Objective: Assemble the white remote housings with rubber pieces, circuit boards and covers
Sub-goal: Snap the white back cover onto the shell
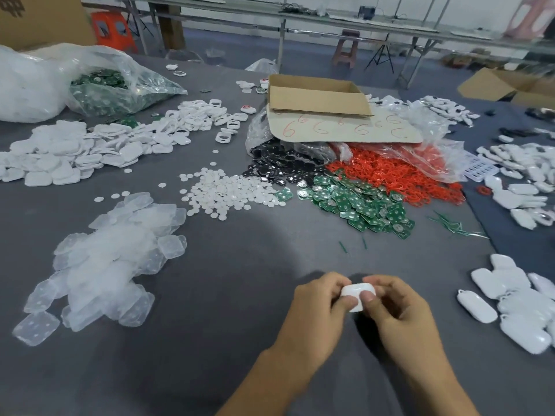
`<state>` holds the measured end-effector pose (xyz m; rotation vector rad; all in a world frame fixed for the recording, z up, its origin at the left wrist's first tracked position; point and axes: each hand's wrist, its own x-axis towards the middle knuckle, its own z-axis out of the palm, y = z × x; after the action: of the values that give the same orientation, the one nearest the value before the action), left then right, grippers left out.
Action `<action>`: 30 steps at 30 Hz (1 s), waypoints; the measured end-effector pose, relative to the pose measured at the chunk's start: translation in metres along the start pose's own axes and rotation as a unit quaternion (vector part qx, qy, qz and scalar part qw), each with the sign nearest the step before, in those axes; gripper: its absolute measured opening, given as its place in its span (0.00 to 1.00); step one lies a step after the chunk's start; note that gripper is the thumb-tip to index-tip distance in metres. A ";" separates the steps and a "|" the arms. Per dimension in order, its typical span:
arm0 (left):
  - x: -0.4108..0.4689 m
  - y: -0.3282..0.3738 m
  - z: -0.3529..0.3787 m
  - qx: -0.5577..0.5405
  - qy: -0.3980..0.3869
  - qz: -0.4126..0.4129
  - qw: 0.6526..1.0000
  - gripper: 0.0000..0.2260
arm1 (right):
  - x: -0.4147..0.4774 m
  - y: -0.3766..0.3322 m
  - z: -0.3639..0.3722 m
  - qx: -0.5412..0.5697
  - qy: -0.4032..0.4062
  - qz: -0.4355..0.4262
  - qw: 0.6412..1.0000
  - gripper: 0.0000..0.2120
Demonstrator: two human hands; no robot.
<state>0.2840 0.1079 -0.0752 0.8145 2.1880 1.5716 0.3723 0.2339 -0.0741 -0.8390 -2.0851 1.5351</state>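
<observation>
A small white remote housing [357, 291] is held just above the grey table, near its front edge. My left hand [318, 313] grips its left side and my right hand [399, 313] grips its right side, both thumbs pressing on top. The fingers hide much of the housing. Farther out lie heaps of parts: clear rubber pieces [108, 259] at the left, green circuit boards [363, 202] in the middle, white covers [57, 157] at the far left, and white discs [231, 193].
Red rubber rings [399, 172] and black pieces [276, 163] spill from bags under a cardboard box [318, 100]. Assembled white remotes [516, 301] lie at the right. A bag of green boards [111, 88] stands at the back left. Benches and stools stand beyond the table.
</observation>
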 end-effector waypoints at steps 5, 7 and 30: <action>0.015 0.015 0.075 0.116 -0.057 0.131 0.983 0.18 | -0.002 0.019 -0.043 -0.130 0.201 0.018 0.971 0.07; 0.020 0.021 0.100 0.151 -0.072 0.163 0.972 0.18 | 0.001 0.025 -0.060 -0.143 0.257 0.033 0.955 0.06; -0.003 -0.035 -0.164 0.112 0.320 -0.041 0.940 0.05 | 0.022 -0.060 0.149 -0.008 -0.019 -0.078 0.997 0.04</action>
<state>0.1842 -0.0254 -0.0526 0.2635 2.8475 1.7365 0.2472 0.1317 -0.0631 -0.6404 -2.1379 1.4643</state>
